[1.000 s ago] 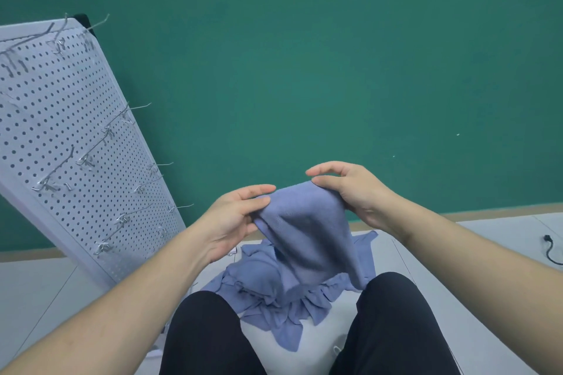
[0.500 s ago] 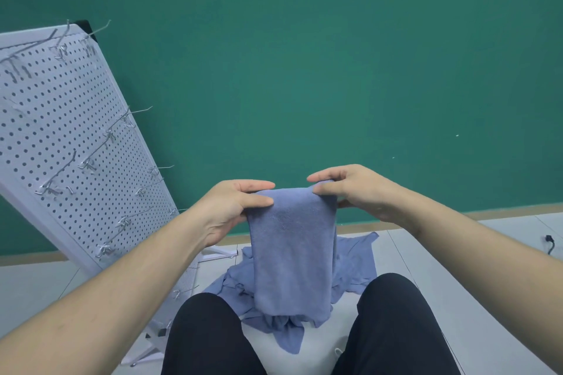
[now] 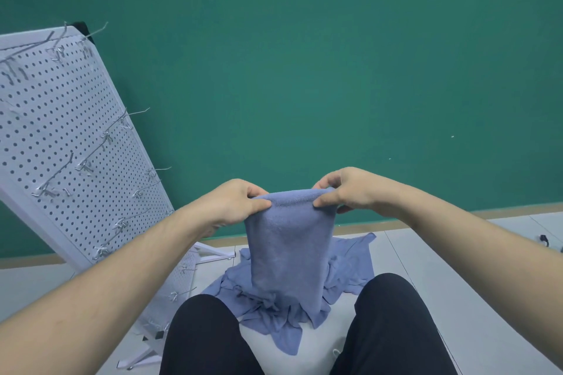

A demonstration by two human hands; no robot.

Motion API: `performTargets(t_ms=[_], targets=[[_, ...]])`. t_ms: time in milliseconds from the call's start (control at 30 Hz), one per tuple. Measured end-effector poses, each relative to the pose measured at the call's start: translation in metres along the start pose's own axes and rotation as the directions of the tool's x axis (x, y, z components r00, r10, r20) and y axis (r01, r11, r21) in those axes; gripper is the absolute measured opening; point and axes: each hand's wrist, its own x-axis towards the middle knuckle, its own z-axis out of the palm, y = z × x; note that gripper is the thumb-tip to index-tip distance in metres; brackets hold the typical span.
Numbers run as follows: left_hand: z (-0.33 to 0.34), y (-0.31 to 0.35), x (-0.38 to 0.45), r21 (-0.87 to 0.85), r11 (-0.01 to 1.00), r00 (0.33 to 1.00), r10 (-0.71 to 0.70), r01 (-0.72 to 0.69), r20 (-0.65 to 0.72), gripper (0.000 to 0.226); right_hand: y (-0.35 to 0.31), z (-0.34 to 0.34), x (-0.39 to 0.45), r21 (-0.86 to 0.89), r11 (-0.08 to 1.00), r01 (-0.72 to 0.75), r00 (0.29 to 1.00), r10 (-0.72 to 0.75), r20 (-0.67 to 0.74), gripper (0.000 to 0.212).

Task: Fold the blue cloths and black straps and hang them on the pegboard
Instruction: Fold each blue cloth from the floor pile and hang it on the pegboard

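A folded blue cloth point(image 3: 288, 253) hangs in front of me as a narrow strip. My left hand point(image 3: 234, 204) pinches its top left corner and my right hand point(image 3: 344, 192) pinches its top right corner. Below it a heap of crumpled blue cloths point(image 3: 350, 268) lies on the floor between my knees. The white pegboard point(image 3: 61, 161) stands tilted at the left, with several bare metal hooks point(image 3: 86, 163) sticking out. No black straps show in this view.
A green wall point(image 3: 304, 70) fills the background. My black-trousered legs point(image 3: 396, 329) frame the cloth heap. The pegboard's white feet point(image 3: 213, 256) rest on the pale floor. A black cable end point(image 3: 545, 240) lies at the far right.
The cloth has gone from a bunched fold to a flat narrow strip hanging straight. Both hands have shifted their grip to its top corners.
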Motion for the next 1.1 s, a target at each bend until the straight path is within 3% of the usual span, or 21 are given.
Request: performTargets(t_ms=[67,233,300,500,600,700,733,833,900,1000,1100], targets=[[-0.001,0.002,-0.002,0.041,0.999,1.0,-0.008,0.007,0.024,0.013,-0.001,0.0,-0.002,-0.043,0.999,0.018,1.0,-0.017,0.022,0.008],[-0.004,0.003,-0.004,0.078,0.997,0.999,0.027,-0.025,-0.028,0.004,-0.005,-0.003,-0.004,-0.222,0.974,0.033,0.999,-0.039,-0.022,0.027],[-0.005,0.002,-0.004,0.075,0.996,0.998,0.056,-0.053,-0.042,0.01,-0.005,-0.004,-0.005,-0.234,0.971,0.043,0.998,-0.054,-0.041,0.033],[-0.005,0.003,-0.005,-0.209,0.971,0.99,0.096,-0.115,-0.099,0.018,-0.004,0.012,-0.005,0.178,0.977,0.12,0.966,-0.074,-0.246,0.038],[0.001,0.006,-0.002,-0.33,0.934,0.979,0.081,-0.14,-0.185,0.018,-0.009,0.022,-0.003,0.155,0.973,0.17,0.915,-0.098,-0.39,0.043],[0.006,0.012,-0.001,-0.438,0.884,0.965,0.051,-0.163,-0.257,0.018,-0.017,0.024,-0.003,0.185,0.942,0.281,0.915,-0.204,-0.349,0.053],[0.007,0.013,0.0,-0.485,0.857,0.96,0.037,-0.174,-0.277,0.016,-0.019,0.023,-0.004,0.214,0.923,0.319,0.922,-0.251,-0.294,0.047],[0.01,0.014,-0.001,-0.563,0.798,0.937,0.01,-0.217,-0.349,0.013,-0.019,0.016,-0.006,0.349,0.88,0.322,0.943,-0.264,-0.203,0.005],[0.013,0.014,-0.001,-0.545,0.803,0.915,0.001,-0.241,-0.403,0.015,-0.013,0.018,-0.002,0.361,0.888,0.286,0.948,-0.208,-0.24,0.015],[0.022,0.011,0.0,-0.47,0.843,0.872,-0.004,-0.26,-0.489,0.022,-0.011,0.028,0.004,0.204,0.944,0.258,0.902,-0.16,-0.401,0.02],[0.03,0.01,0.001,-0.339,0.901,0.826,0.039,-0.273,-0.562,0.025,-0.011,0.041,0.007,0.147,0.957,0.251,0.869,-0.156,-0.471,0.022]])
